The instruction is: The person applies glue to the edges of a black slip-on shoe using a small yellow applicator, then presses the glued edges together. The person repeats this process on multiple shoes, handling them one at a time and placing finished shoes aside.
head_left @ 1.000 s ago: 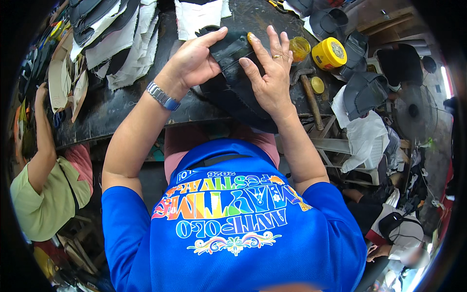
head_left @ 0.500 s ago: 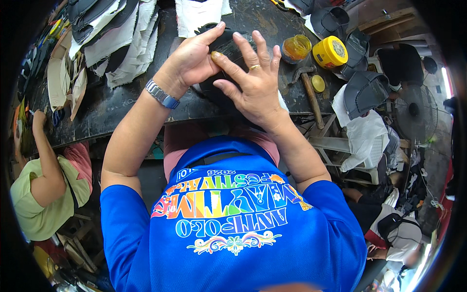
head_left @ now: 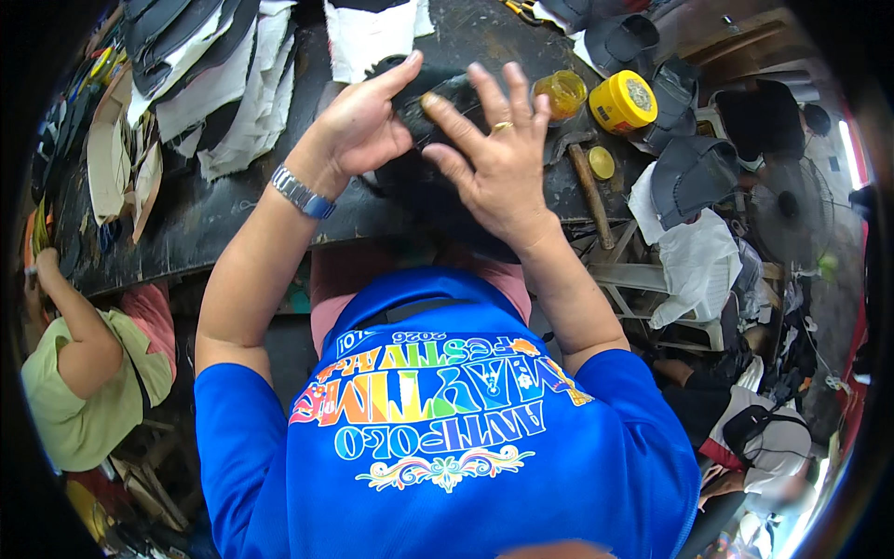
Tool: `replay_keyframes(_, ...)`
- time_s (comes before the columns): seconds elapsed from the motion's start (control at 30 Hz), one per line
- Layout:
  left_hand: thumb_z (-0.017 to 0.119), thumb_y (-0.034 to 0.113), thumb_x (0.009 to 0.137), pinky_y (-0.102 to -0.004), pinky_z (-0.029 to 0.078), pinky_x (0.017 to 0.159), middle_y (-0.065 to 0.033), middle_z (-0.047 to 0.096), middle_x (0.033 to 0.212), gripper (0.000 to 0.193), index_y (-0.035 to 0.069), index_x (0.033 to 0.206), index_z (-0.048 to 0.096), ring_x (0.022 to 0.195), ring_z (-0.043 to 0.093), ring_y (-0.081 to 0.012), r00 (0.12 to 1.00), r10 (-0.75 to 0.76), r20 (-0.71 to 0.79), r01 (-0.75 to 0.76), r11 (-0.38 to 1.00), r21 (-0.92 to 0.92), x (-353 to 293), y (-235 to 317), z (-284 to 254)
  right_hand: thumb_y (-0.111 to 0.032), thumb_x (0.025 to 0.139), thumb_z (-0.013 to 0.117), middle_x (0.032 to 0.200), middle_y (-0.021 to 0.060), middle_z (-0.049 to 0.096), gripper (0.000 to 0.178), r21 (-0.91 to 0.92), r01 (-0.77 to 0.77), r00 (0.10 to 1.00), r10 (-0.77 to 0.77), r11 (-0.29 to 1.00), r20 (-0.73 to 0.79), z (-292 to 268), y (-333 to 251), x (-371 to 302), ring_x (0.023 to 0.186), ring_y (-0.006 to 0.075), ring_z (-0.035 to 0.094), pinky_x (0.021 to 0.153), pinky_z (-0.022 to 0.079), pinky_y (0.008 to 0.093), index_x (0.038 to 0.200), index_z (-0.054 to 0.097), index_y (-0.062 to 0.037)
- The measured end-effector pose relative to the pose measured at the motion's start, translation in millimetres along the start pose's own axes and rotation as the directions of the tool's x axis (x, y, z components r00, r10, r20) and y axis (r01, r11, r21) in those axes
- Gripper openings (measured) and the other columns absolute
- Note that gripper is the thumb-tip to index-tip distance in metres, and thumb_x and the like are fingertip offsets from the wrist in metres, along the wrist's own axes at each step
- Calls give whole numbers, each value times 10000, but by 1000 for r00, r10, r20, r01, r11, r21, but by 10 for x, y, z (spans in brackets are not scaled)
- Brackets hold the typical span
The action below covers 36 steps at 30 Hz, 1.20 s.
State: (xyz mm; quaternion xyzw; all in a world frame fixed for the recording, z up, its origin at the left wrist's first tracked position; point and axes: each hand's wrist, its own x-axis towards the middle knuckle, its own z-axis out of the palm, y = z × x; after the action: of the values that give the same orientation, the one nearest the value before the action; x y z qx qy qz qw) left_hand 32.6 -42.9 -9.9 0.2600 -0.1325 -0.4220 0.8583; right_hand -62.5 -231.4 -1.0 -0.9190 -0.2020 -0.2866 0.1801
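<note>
Palm up, my left hand (head_left: 368, 126) is at the black, shiny, shoe-like piece (head_left: 452, 93) above the table, its thumb standing up along the left edge. Its other fingers are hidden beneath the piece, which seems to rest on them. Over the right part of the piece, my right hand (head_left: 498, 154) is open with fingers spread. Its index fingertip carries a yellowish smear and appears to touch the piece's dark surface. To the right stand an open jar (head_left: 562, 96) of amber, glue-like stuff and a yellow tub (head_left: 623, 102).
A hammer (head_left: 591, 191) and a yellow lid (head_left: 602, 162) lie at the table's right edge. Black pieces with white cloth (head_left: 237, 102) are heaped at the left. More black shaped pieces (head_left: 694, 177) are stacked at the right. A person (head_left: 88, 373) sits at the left.
My right index finger has moved off my left hand onto the black piece. The right hand has shifted slightly right, and more of the piece's surface shows.
</note>
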Motion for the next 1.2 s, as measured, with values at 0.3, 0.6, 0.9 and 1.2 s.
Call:
replay_keyframes(0.3,265,439,1111,-455,380,1174,-234,480,1495,618,-15,1516,372,1400,471,-320,995,37,-97,-34,999,29,-261,159,379,-153,849,813,1417,238,457,1178,611,-705,691,544,360,476,-493,181,-223,1207,248,577,1044,468,369,1624,-74,-121)
replay_keyframes(0.6,269,441,1109,-497,406,1146,-229,500,1482,608,-9,1499,395,1359,512,-354,999,35,2,-34,996,-84,-156,249,692,50,831,692,1399,235,469,1057,731,-482,665,341,-484,665,-721,193,-301,1233,287,581,1042,499,400,1635,48,-189)
replay_keyframes(0.9,380,433,1096,-451,396,1171,-229,493,1485,616,-18,1515,370,1392,481,-318,816,544,-197,-516,838,178,-25,571,634,130,861,519,1599,212,224,940,992,-89,903,413,-92,119,-821,981,517,1350,283,451,1116,432,371,1637,112,-210)
replay_keyframes(1.2,526,240,1066,-327,441,1085,-119,631,1352,369,-12,1311,639,1244,593,-213,815,519,-256,-50,505,862,-456,-362,-181,71,848,539,1554,262,327,917,723,-633,435,900,276,37,-115,2976,1295,1304,382,524,1091,452,440,1619,144,-228)
